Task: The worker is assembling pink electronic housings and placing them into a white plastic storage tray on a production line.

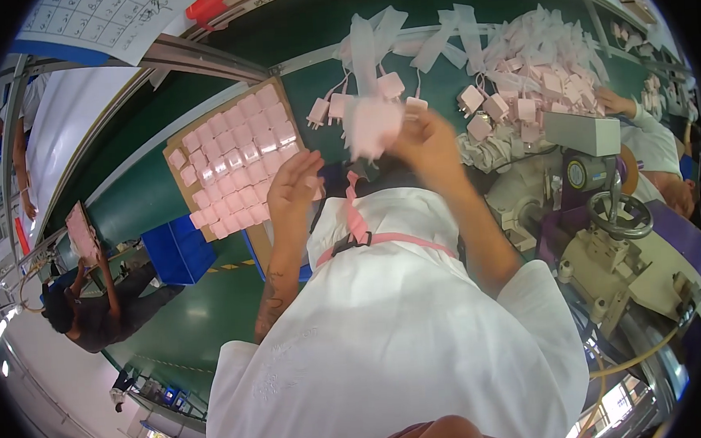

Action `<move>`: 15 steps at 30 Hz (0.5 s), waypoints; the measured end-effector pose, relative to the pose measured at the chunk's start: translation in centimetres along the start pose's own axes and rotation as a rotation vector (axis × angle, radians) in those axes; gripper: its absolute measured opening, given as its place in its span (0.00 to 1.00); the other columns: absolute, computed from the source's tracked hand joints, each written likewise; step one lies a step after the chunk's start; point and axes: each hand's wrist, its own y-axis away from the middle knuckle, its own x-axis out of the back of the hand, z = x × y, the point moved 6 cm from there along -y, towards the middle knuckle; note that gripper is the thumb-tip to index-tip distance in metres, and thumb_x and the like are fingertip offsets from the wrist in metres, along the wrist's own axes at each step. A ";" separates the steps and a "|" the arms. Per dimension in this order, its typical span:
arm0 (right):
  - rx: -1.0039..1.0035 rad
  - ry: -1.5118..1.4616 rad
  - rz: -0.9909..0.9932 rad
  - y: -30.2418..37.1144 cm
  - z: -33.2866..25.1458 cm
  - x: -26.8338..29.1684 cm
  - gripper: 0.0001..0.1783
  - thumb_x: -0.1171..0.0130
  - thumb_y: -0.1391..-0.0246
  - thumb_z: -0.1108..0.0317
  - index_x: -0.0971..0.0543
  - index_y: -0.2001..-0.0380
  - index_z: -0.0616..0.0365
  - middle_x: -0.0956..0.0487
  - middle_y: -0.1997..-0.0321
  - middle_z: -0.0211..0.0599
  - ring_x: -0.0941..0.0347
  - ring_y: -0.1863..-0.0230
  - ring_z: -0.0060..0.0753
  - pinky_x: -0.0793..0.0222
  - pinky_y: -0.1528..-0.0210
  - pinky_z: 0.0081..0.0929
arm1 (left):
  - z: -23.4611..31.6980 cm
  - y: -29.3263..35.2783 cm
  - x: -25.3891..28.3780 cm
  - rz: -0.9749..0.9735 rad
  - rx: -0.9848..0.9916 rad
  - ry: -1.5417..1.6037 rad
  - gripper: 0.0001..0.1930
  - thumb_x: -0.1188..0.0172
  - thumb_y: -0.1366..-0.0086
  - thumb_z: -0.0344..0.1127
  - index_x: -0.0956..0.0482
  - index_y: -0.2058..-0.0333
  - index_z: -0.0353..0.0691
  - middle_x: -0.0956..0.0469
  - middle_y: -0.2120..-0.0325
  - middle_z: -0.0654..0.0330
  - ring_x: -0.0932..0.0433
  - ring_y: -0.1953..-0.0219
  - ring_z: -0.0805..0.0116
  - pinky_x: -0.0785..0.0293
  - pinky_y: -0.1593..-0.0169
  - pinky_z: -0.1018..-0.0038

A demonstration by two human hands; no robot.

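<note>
Head view: right hand [426, 146], fingers bent, holds a blurry pink thing [371, 129]; left hand [292, 181] half uncurled, can't tell if it holds anything.

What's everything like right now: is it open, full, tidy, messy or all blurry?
Left hand: fingers partly curled
Right hand: blurred, at a pink piece's edge
Pink piece: blurred, raised
Cardboard tray: mostly covered with pink blocks
Pink blocks: in close rows
Pink plugs: heaped, messy
Blue bin: open
Pink strap: buckled around the waist
Handwheel: turning or still, can't tell
</note>
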 end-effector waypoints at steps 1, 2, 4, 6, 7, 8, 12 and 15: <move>0.096 0.014 0.069 -1.6 -0.6 2.0 0.25 0.33 0.46 0.75 0.26 0.45 0.67 0.16 0.52 0.43 0.19 0.52 0.28 0.24 0.50 0.23 | -0.2 -0.1 0.4 0.000 -0.002 0.001 0.22 0.38 0.32 0.35 0.26 0.43 0.31 0.20 0.49 0.50 0.22 0.45 0.64 0.25 0.44 0.71; 0.193 0.027 0.146 -3.2 -1.4 4.3 0.25 0.33 0.46 0.76 0.27 0.45 0.66 0.16 0.52 0.45 0.19 0.52 0.29 0.25 0.50 0.22 | -0.4 -0.3 0.7 -0.002 0.025 -0.016 0.21 0.39 0.30 0.35 0.26 0.43 0.31 0.20 0.49 0.50 0.21 0.46 0.64 0.25 0.44 0.71; 0.255 0.160 0.243 -5.8 -2.3 7.8 0.23 0.35 0.43 0.72 0.25 0.45 0.66 0.16 0.52 0.41 0.19 0.54 0.27 0.26 0.50 0.22 | -1.2 -0.6 1.1 -0.008 0.077 -0.050 0.20 0.43 0.28 0.36 0.26 0.43 0.32 0.19 0.49 0.51 0.21 0.46 0.63 0.25 0.45 0.71; 0.202 0.130 0.187 -9.2 -0.9 10.6 0.22 0.36 0.42 0.70 0.24 0.45 0.66 0.16 0.52 0.39 0.20 0.55 0.26 0.26 0.51 0.23 | -1.9 -0.7 1.1 -0.020 0.090 -0.062 0.19 0.44 0.28 0.36 0.25 0.43 0.32 0.19 0.49 0.51 0.21 0.47 0.64 0.25 0.45 0.71; 0.141 0.096 0.134 -10.8 1.0 11.9 0.22 0.36 0.41 0.68 0.23 0.45 0.65 0.16 0.52 0.38 0.20 0.55 0.25 0.26 0.51 0.24 | -2.3 -0.7 0.9 -0.032 0.111 -0.077 0.19 0.44 0.27 0.36 0.25 0.43 0.32 0.19 0.49 0.51 0.20 0.47 0.64 0.25 0.45 0.71; 0.081 0.060 0.081 -12.2 3.2 12.8 0.22 0.37 0.40 0.66 0.22 0.45 0.65 0.16 0.53 0.36 0.21 0.56 0.24 0.26 0.51 0.24 | -2.5 -0.6 0.9 -0.045 0.132 -0.094 0.18 0.45 0.27 0.36 0.24 0.44 0.31 0.19 0.50 0.51 0.20 0.47 0.64 0.25 0.46 0.72; -0.037 0.179 0.131 -17.3 12.7 16.7 0.21 0.36 0.42 0.64 0.19 0.49 0.68 0.16 0.59 0.33 0.23 0.60 0.24 0.27 0.54 0.27 | -2.5 0.2 0.0 -0.054 0.183 -0.124 0.18 0.46 0.26 0.36 0.24 0.45 0.31 0.18 0.51 0.51 0.20 0.48 0.65 0.25 0.46 0.72; -0.004 0.350 0.220 -19.0 18.6 21.3 0.21 0.37 0.42 0.62 0.18 0.52 0.67 0.16 0.61 0.34 0.22 0.62 0.27 0.26 0.57 0.28 | -2.9 0.3 -0.4 -0.081 0.195 -0.138 0.18 0.47 0.26 0.36 0.24 0.45 0.31 0.18 0.51 0.51 0.20 0.49 0.65 0.25 0.47 0.72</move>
